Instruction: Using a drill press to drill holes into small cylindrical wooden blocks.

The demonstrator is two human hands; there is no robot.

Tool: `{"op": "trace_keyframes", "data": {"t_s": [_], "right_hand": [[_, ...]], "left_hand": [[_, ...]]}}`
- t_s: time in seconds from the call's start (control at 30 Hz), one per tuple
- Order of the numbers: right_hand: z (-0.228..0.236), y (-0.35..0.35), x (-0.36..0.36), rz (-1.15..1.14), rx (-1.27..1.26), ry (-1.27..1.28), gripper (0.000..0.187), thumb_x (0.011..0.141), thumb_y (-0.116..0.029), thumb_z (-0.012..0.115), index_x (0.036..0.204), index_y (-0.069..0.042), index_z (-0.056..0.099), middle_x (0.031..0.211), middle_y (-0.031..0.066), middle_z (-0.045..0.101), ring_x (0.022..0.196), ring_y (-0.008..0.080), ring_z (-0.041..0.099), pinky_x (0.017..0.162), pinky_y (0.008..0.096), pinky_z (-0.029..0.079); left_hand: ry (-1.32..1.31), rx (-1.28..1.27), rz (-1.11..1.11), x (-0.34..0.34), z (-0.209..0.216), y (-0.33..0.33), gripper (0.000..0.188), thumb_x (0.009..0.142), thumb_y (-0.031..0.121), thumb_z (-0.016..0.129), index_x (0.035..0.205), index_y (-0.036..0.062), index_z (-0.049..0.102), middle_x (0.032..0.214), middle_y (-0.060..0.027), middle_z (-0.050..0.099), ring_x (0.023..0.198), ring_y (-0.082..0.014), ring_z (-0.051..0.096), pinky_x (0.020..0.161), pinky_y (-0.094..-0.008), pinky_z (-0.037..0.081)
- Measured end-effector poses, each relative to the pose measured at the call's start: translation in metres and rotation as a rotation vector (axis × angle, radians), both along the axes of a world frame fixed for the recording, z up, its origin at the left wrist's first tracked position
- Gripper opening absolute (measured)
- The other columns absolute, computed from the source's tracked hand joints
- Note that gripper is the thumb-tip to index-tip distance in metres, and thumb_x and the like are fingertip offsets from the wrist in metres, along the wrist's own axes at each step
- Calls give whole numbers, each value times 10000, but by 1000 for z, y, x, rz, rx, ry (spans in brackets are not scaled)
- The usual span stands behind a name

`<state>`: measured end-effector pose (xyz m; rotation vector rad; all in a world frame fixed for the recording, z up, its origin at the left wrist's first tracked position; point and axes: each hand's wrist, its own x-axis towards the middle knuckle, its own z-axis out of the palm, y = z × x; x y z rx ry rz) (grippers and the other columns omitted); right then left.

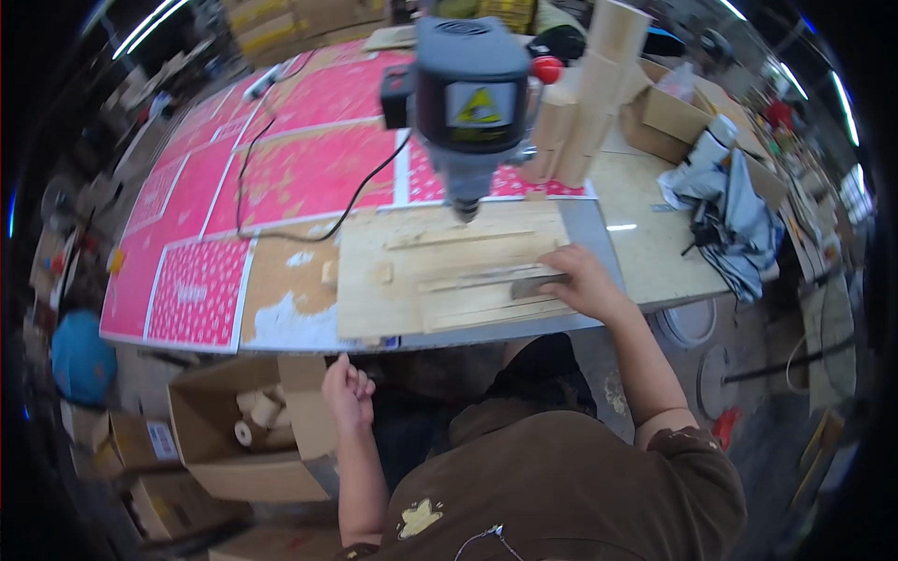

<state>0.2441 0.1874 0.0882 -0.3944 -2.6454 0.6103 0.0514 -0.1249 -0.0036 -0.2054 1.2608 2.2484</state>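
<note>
A pale wooden board [374, 309] with thin wooden strips fixed on it lies under a dark drill press [468, 93]. The press's chuck [465, 208] points down at the board's far part. Over the strips at the board's right side, my right hand [582, 282] grips a small flat grey-brown piece [538, 286]; its exact kind is unclear. My left hand [350, 391] hangs just off the table's near edge with its fingers curled and nothing visible in them. Below and left of it stands an open cardboard box [201, 411] with short wooden cylinders [264, 411] inside.
Pink printed sheets [309, 178] cover the table's left part, crossed by a black cable [245, 187]. Tall stacked wooden pieces [599, 93] stand behind the press at the right. Further right are a cardboard box [664, 122] and a grey cloth [739, 215].
</note>
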Motion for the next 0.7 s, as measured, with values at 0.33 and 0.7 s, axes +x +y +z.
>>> {"op": "trace_keyframes", "data": {"t_s": [0.33, 0.7], "right_hand": [[120, 134, -16, -414, 111, 788, 306, 733, -166, 679, 998, -34, 600, 960, 98, 600, 892, 207, 558, 803, 312, 443], [78, 155, -141, -634, 332, -67, 526, 684, -394, 726, 1083, -95, 561, 1171, 153, 490, 1056, 299, 504, 832, 418, 463]], "left_hand": [[20, -1, -153, 29, 13, 11, 317, 895, 197, 509, 603, 112, 420, 474, 39, 295, 383, -66, 247, 393, -239, 266], [-12, -37, -92, 40, 25, 3, 322, 881, 224, 539, 590, 121, 450, 437, 44, 269, 371, -75, 249, 390, -249, 269]]}}
